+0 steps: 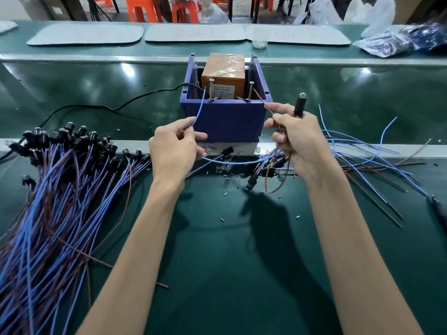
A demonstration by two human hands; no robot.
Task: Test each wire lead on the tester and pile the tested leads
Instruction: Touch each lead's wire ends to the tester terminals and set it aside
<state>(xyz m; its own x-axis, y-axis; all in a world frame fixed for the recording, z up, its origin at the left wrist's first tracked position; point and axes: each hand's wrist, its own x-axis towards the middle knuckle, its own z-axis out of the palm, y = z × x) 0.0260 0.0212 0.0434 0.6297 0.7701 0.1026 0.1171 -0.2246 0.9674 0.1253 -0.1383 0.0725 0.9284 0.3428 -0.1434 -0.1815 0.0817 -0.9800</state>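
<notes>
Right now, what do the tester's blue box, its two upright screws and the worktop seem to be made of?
Blue box: likely moulded plastic, with a matte, uniform colour and thick walls.
Left screw and right screw: metal, with a silvery glint and flat heads.
Worktop: green, probably a rubber or PVC mat. It is smooth and glossy enough to mirror the ceiling lights.

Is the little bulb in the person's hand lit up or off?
Off, it seems. The bulb above the right hand looks clear and grey, with no glow. The blue wire has not reached the screw yet.
</notes>
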